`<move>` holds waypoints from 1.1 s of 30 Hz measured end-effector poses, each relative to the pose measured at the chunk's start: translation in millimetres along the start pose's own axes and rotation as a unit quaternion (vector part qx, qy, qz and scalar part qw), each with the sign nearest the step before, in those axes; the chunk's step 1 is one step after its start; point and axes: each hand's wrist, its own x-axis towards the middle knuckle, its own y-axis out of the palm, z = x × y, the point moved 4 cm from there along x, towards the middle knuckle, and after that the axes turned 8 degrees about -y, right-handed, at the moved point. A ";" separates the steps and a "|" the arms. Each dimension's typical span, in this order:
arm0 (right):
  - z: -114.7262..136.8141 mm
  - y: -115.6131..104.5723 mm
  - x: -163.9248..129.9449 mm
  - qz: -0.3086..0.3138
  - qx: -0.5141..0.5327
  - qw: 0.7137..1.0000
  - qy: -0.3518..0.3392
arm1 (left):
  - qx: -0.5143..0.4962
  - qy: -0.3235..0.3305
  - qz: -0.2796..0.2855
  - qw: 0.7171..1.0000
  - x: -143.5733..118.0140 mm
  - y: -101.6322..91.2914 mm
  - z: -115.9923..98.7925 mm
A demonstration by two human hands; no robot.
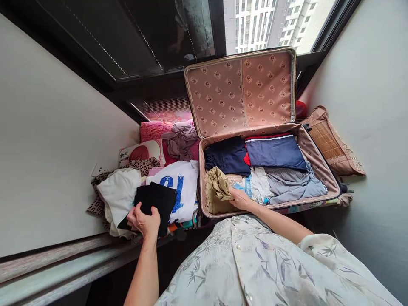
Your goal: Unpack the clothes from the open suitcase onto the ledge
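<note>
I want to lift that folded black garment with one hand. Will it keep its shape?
Probably not. The black garment is soft cloth, so it would likely droop and unfold where the left hand doesn't support it. It looks thin and light. Resting on the white shirt, it may slide easily when pushed.

open suitcase (318,170) packed nearly full, raised lid (240,91) blocking behind, clothes pile (127,191) crowding left, walls close both sides
</note>
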 end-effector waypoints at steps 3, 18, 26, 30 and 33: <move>0.5 -28.6 5.2 -0.044 0.063 0.997 -0.012 | -0.042 0.093 -0.015 0.995 -9.1 -0.7 -31.2; -68.2 -172.4 93.8 -0.255 0.338 0.903 0.077 | -0.229 0.164 0.204 0.938 -92.3 49.3 -132.8; -136.9 -128.7 120.8 -0.219 0.196 0.907 0.303 | -0.201 0.119 0.341 0.911 -136.9 61.1 -126.1; -146.5 -127.8 138.2 -0.198 0.175 0.913 0.310 | -0.194 0.081 0.382 0.900 -149.1 62.7 -111.4; -148.8 -135.6 142.6 -0.189 0.161 0.924 0.290 | -0.198 0.057 0.398 0.894 -154.6 68.9 -102.6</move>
